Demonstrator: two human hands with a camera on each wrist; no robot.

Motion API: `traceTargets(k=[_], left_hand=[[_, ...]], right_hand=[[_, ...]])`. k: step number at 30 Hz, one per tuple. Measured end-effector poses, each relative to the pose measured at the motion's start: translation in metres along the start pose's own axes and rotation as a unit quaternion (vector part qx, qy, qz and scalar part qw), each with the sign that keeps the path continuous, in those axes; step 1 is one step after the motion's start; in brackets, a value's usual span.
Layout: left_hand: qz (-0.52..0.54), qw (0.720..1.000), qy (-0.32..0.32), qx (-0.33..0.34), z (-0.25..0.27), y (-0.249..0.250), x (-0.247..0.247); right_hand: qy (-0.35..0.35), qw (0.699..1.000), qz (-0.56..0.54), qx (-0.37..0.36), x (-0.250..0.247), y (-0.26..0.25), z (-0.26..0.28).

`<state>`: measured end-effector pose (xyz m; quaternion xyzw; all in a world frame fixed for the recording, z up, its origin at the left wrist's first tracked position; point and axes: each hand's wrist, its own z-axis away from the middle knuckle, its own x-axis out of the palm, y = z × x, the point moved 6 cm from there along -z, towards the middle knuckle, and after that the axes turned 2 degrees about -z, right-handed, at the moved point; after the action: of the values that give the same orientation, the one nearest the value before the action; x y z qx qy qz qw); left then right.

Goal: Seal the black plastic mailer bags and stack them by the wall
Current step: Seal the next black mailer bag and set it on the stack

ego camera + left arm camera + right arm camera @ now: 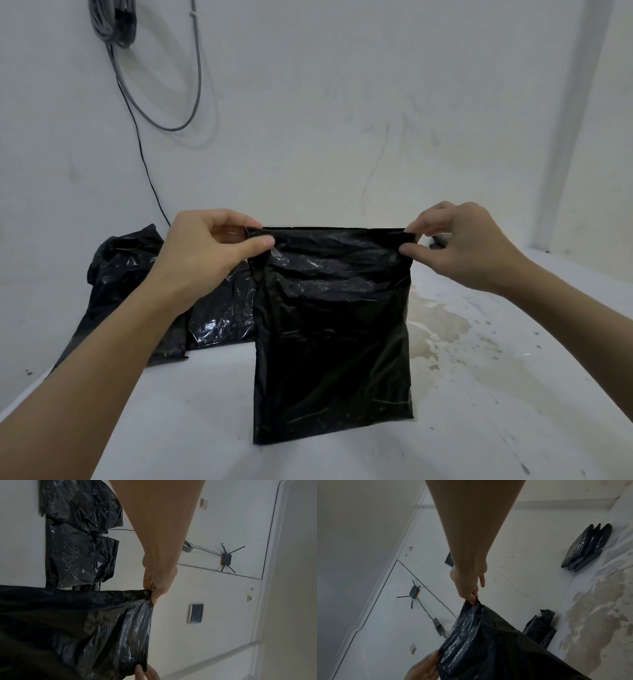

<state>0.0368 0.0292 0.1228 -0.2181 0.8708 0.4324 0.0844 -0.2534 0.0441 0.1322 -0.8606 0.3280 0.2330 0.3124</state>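
A black plastic mailer bag stands upright, its bottom edge on the white surface. My left hand pinches its top left corner and my right hand pinches its top right corner, so the top edge is stretched flat between them. In the left wrist view my left hand pinches the bag. In the right wrist view my right hand pinches the crumpled corner of the bag. A pile of crinkled black bags lies at the left against the wall.
A second stack of black bags leans on the wall to the right. Grey cables hang on the wall at upper left. A brownish stain marks the surface right of the held bag. A router is fixed higher on the wall.
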Motion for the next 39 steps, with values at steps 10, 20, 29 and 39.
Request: traceTargets(k=[10,20,29,39], left_hand=[[0.043,0.999,0.026,-0.013,-0.001,0.004,0.000],[0.114,0.993,0.020,-0.031,0.004,0.007,0.001],[0.204,0.978,-0.029,-0.037,0.008,0.039,0.001],[0.089,0.988,-0.033,-0.121,0.001,-0.017,0.068]], right_hand=[[0.028,0.997,-0.052,0.042,-0.001,0.001,-0.001],[0.062,0.985,-0.137,0.084,-0.002,0.007,0.002],[0.046,0.956,-0.266,0.111,-0.040,-0.001,0.014],[-0.046,0.948,-0.140,0.283,-0.016,0.058,0.026]])
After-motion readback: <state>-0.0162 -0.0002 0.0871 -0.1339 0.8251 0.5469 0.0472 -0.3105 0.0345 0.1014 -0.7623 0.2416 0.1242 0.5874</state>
